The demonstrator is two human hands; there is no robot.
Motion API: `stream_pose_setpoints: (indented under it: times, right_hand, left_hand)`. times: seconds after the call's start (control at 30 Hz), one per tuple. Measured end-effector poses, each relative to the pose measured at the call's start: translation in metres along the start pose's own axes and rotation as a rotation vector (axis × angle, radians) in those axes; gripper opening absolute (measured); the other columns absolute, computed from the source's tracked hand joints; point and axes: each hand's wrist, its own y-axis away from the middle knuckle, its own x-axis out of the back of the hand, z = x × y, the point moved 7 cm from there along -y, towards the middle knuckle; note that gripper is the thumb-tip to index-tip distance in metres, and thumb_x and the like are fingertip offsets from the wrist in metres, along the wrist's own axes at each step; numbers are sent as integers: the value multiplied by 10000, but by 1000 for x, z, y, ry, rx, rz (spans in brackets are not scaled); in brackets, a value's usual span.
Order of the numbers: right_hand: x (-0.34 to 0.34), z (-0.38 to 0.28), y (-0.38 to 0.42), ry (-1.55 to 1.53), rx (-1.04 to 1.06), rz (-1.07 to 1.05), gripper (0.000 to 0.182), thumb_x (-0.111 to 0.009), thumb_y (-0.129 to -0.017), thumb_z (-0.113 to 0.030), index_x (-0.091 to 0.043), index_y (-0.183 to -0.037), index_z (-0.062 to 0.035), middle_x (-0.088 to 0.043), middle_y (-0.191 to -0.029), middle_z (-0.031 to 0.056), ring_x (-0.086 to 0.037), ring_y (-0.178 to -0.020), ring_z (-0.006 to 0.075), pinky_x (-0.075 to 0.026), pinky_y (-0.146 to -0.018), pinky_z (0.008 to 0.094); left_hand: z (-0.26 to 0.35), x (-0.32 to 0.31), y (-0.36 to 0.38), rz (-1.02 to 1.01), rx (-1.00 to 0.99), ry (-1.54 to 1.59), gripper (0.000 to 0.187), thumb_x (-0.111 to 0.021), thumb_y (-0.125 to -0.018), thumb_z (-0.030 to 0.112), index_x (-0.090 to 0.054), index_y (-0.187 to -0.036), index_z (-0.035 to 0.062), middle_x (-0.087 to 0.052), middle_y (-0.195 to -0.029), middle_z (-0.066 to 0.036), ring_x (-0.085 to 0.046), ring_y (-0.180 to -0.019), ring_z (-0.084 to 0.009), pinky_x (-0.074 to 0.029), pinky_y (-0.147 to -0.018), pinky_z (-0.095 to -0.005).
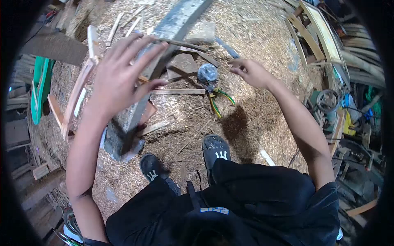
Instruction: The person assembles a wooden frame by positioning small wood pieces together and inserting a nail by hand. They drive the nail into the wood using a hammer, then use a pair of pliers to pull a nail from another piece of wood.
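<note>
My left hand (123, 78) is over a long grey wooden beam (178, 22), its fingers spread and the thumb pointing right. A thin dark strip of wood (184, 44) runs right from beside its fingertips. My right hand (253, 74) is raised over the wood shavings, fingers loosely curled with a gap between thumb and forefinger. Left of it lies a round, clear bluish object (207, 72) with yellow-green straps or cords (224, 95) at its lower end. A narrow blue-grey strip (227, 47) lies just above the right fingertips.
Wood offcuts (178, 91) lie scattered on the shavings. A curved wooden piece (78, 96) and a green board (40, 90) are at the left. A wooden frame (317, 33) stands at upper right, with a coiled cable (327, 101) below. My shoes (216, 151) are near the beam's lower end.
</note>
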Motion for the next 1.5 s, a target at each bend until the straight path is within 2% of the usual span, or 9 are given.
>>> stream_pose_setpoints:
  times: [0.23, 0.5, 0.73, 0.87, 1.23, 1.3, 1.43, 1.47, 1.5]
  right_hand:
    - [-60, 44, 39, 140, -173, -239, 490, -550, -1058, -405, -588, -1425, -83, -644, -1390, 176, -642, -1253, 305, -464, -1156, 469]
    - [-107, 51, 42, 130, -130, -276, 532, -660, -1000, -412, -580, -1409, -82, -673, -1292, 185, -640, -1228, 327, -517, -1072, 449]
    - [-138, 36, 36, 181, -68, -7, 563, -717, -946, -279, -483, -1416, -74, -569, -1155, 220, -603, -1074, 425, -519, -930, 506]
    - [-137, 43, 27, 136, -96, -47, 348, -669, -948, -179, -524, -1242, -60, -606, -1154, 192, -640, -1077, 409, -537, -912, 523]
    - [-133, 50, 6, 43, -17, -77, 365, -641, -882, -39, -495, -1214, 7, -653, -1034, 290, -656, -1025, 483, -532, -887, 528]
    - [-134, 61, 7, -55, -194, -154, 394, -632, -856, -14, -468, -1211, 29, -675, -958, 317, -675, -975, 496, -528, -866, 520]
    - [-126, 68, 11, -164, -309, -190, 296, -596, -881, -116, -620, -1110, 70, -704, -972, 308, -716, -959, 427, -545, -867, 482]
    - [-122, 69, 15, -228, -335, -120, 274, -632, -944, -208, -698, -1030, 44, -712, -881, 205, -712, -770, 286, -556, -727, 432]
    - [-116, 66, 19, -228, -336, -119, 274, -632, -944, -208, -698, -1030, 44, -712, -881, 205, -712, -770, 286, -556, -727, 432]
  left_hand:
    - [45, -123, 13, -245, -141, 167, 739, -788, -830, 498, -555, -1468, 206, -590, -1427, -81, -537, -1349, -303, -471, -1125, -464]
    - [44, -189, 45, -512, -88, 165, 644, -673, -935, 490, -536, -1471, 159, -578, -1405, -104, -560, -1289, -306, -458, -1105, -428]
    - [37, -217, 67, -715, -24, 108, 598, -632, -980, 430, -510, -1483, 132, -609, -1360, -131, -563, -1295, -303, -478, -1078, -439]
    - [35, -217, 75, -724, 4, 135, 585, -624, -987, 418, -506, -1485, 134, -613, -1351, -137, -576, -1282, -311, -487, -1063, -436]
    - [32, -233, 98, -641, 114, 364, 526, -697, -942, 296, -545, -1404, 96, -628, -1253, -168, -614, -1198, -360, -506, -1016, -477]
    - [30, -242, 101, -601, 189, 403, 530, -700, -934, 243, -529, -1411, 89, -620, -1257, -182, -611, -1193, -383, -504, -1015, -489]
    - [24, -261, 109, -506, 316, 434, 486, -679, -922, 120, -510, -1374, 68, -593, -1252, -221, -607, -1158, -440, -505, -1003, -502]
    - [21, -267, 110, -506, 317, 434, 486, -679, -922, 120, -510, -1374, 68, -593, -1252, -221, -607, -1158, -440, -505, -1003, -502]
    - [22, -270, 108, -582, 321, 475, 444, -670, -920, 102, -515, -1333, 57, -588, -1234, -234, -601, -1148, -455, -508, -979, -512]
